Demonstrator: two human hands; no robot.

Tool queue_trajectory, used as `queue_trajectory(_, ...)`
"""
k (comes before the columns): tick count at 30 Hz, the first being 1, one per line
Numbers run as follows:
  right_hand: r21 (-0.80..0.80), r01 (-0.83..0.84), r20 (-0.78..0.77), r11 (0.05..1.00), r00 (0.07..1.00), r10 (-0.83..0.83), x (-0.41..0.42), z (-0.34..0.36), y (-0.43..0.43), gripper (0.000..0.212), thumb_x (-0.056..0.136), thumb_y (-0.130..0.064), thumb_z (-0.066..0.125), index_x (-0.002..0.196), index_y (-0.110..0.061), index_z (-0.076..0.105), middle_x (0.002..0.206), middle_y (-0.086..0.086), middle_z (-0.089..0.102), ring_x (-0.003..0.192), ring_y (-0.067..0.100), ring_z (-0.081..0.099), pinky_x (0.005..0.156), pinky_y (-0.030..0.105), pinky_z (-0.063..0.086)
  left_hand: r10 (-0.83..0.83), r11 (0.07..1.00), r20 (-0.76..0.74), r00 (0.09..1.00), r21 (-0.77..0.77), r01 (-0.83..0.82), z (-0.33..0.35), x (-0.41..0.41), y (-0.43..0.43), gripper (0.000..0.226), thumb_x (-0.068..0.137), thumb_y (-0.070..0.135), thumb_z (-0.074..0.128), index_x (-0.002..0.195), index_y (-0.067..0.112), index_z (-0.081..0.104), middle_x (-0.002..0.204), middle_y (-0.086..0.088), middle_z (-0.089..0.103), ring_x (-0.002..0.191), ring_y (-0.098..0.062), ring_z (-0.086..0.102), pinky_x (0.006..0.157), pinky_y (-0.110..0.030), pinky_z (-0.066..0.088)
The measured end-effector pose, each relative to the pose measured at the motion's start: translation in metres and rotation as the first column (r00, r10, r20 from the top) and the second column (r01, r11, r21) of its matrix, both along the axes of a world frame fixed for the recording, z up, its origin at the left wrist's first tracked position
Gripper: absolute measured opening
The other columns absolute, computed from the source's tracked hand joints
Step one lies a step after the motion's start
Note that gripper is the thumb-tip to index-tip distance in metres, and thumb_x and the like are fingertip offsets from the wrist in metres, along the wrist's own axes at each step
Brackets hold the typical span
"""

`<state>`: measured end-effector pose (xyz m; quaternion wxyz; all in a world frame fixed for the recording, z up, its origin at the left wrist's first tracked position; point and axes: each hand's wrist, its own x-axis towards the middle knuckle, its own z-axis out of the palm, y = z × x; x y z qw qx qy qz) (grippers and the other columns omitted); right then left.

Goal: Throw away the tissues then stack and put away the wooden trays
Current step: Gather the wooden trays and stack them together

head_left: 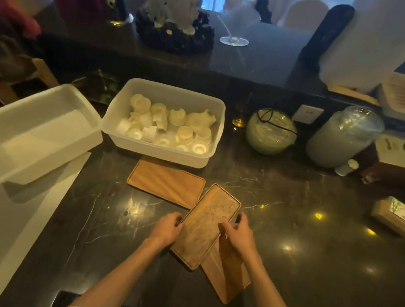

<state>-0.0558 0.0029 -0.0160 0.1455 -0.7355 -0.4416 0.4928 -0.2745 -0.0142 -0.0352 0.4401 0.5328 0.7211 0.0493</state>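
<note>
Two hands — left hand, right hand — gripping top wooden tray between them

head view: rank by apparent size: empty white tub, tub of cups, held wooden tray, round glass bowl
1. Empty white tub, though it sits nearer the camera.
2. Tub of cups.
3. Held wooden tray.
4. Round glass bowl.

Dark marble counter: wooden trays, white tubs, glass jars
</note>
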Motion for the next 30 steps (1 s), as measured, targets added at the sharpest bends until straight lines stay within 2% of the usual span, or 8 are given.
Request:
queue_trajectory(5,0.050,0.199,-0.141,0.979,0.971,-0.191,-0.016,-0.010,0.004,0.065,0.091,-0.015,0.065,0.147,-0.020,0.032,0.082,-0.003,0.064,0.073,0.004,0.063,0.047,0.009,0.046,0.005,1.000,0.042,0.999,-0.018,-0.005,-0.016,0.003,0.001,0.045,0.090,0.020,0.067,0.132,0.011,0.053,0.127,-0.018,0.053,0.114,-0.033,0.058,0.102,-0.040,0.046)
queue_trajectory(10,-0.020,0.208,-0.246,0.978,0.947,-0.207,-0.005,-0.018,0.020,0.080,0.089,-0.002,0.066,0.154,-0.016,0.022,0.082,0.008,0.066,0.076,0.014,0.064,0.079,0.035,0.054,0.164,0.985,0.064,0.984,0.041,-0.166,-0.011,0.003,-0.006,0.035,0.087,0.021,0.071,0.117,0.009,0.057,0.111,-0.012,0.058,0.101,-0.027,0.059,0.087,-0.035,0.046)
queue_trajectory(13,-0.075,0.281,-0.386,0.957,0.876,-0.288,0.016,-0.016,0.020,0.085,0.088,-0.009,0.068,0.154,-0.020,0.017,0.091,0.004,0.069,0.086,0.017,0.068,0.070,0.030,0.055,0.159,0.963,0.154,0.975,0.193,-0.187,0.009,0.008,0.005,0.013,0.091,0.012,0.064,0.104,0.010,0.065,0.098,-0.007,0.063,0.094,-0.024,0.062,0.076,-0.025,0.046)
queue_trajectory(16,-0.114,0.405,-0.496,0.907,0.768,-0.405,0.058,-0.009,0.021,0.066,0.089,-0.023,0.069,0.147,-0.025,0.036,0.120,0.008,0.063,0.105,0.028,0.066,0.067,0.032,0.060,0.023,0.978,0.234,0.972,0.197,-0.071,0.039,0.014,0.040,0.022,0.095,0.012,0.058,0.113,0.009,0.070,0.101,-0.002,0.068,0.097,-0.014,0.061,0.074,-0.017,0.044)
queue_trajectory(19,-0.126,0.348,-0.557,0.929,0.750,-0.357,0.114,0.000,0.030,0.049,0.089,-0.021,0.068,0.136,-0.019,0.053,0.118,0.009,0.068,0.103,0.027,0.070,0.069,0.032,0.061,-0.117,0.985,0.316,0.941,0.158,0.070,0.065,0.034,0.078,0.026,0.097,0.012,0.056,0.117,0.006,0.070,0.108,-0.002,0.070,0.102,-0.012,0.062,0.085,-0.015,0.047)
queue_trajectory(23,-0.123,0.349,-0.524,0.929,0.772,-0.360,0.173,-0.001,0.039,0.033,0.093,-0.013,0.062,0.126,-0.015,0.060,0.098,0.003,0.078,0.093,0.022,0.074,0.068,0.031,0.062,0.123,0.963,0.421,0.899,0.170,-0.211,0.061,0.087,0.102,0.022,0.091,0.011,0.066,0.110,0.000,0.068,0.103,-0.004,0.067,0.088,-0.007,0.061,0.073,-0.007,0.049)
queue_trajectory(27,-0.137,0.492,-0.465,0.860,0.735,-0.494,0.203,-0.019,0.042,0.034,0.097,-0.009,0.055,0.131,-0.009,0.057,0.103,0.007,0.072,0.096,0.025,0.070,0.077,0.038,0.062,0.415,0.905,0.369,0.832,-0.077,-0.418,0.021,0.143,0.093,0.027,0.091,0.009,0.066,0.115,0.005,0.057,0.112,-0.014,0.065,0.101,-0.024,0.065,0.088,-0.038,0.055)
queue_trajectory(30,-0.093,0.484,-0.371,0.870,0.794,-0.482,0.212,-0.034,0.040,0.036,0.099,-0.007,0.050,0.135,-0.007,0.053,0.101,0.006,0.069,0.094,0.026,0.068,0.086,0.044,0.057,0.403,0.911,0.237,0.884,-0.011,-0.412,-0.005,0.169,0.086,0.030,0.090,0.007,0.066,0.120,0.002,0.063,0.115,-0.017,0.070,0.106,-0.029,0.066,0.095,-0.042,0.054)
